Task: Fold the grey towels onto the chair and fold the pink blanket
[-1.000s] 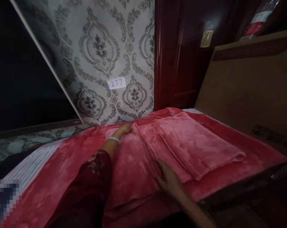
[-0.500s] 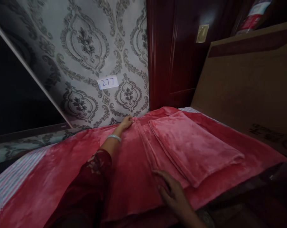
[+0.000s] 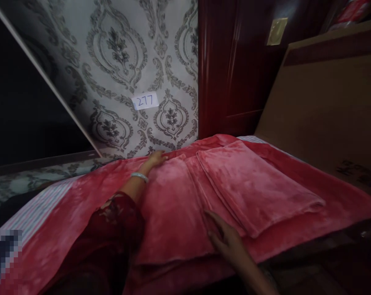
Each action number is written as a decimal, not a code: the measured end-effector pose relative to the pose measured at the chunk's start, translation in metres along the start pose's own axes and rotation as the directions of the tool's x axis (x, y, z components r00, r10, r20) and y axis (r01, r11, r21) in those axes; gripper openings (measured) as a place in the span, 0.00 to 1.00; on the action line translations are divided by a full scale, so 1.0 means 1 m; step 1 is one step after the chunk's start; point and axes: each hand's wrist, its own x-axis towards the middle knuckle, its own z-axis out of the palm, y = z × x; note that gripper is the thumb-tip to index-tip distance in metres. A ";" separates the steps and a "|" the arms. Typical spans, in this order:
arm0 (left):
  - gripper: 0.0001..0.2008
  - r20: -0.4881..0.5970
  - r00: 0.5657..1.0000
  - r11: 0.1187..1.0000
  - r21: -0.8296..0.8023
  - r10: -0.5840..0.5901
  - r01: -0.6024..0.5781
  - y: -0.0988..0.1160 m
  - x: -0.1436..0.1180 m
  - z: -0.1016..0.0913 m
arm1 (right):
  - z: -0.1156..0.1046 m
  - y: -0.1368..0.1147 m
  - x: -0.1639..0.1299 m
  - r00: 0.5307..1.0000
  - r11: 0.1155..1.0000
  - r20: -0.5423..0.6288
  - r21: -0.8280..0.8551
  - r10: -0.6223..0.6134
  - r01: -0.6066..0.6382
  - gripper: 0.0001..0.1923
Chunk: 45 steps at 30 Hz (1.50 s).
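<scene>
Here, at nine o'clock, striped sheet (image 3: 40,205) peeks out beside the big pink blanket (image 3: 173,205). The left hand (image 3: 154,159) lies flat on the blanket's far edge at twelve o'clock, fingers pressed together. The right hand (image 3: 226,239) rests at five o'clock, fingers spread, touching the folded pink stack (image 3: 253,184) at three o'clock.

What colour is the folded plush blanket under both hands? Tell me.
Pinkish red, seen in the head view: the folded plush blanket matches the red spread beneath it.

"277", seemingly, on wall label (image 3: 145,101)
</scene>
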 end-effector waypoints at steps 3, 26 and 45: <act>0.26 -0.101 0.979 0.979 -0.116 -0.177 0.165 -0.025 -0.044 -0.035 | -0.009 -0.006 0.002 0.998 1.000 0.062 -0.004 -0.013 0.014 0.31; 0.43 -0.250 0.968 0.999 -0.049 0.008 -0.021 -0.014 -0.380 0.039 | -0.024 -0.059 0.096 0.872 0.843 0.267 0.253 0.410 -0.474 0.40; 0.36 -0.409 0.891 0.981 0.090 0.196 -0.175 -0.063 -0.395 0.054 | -0.010 -0.015 0.137 0.955 0.941 0.048 -0.195 0.292 -0.278 0.39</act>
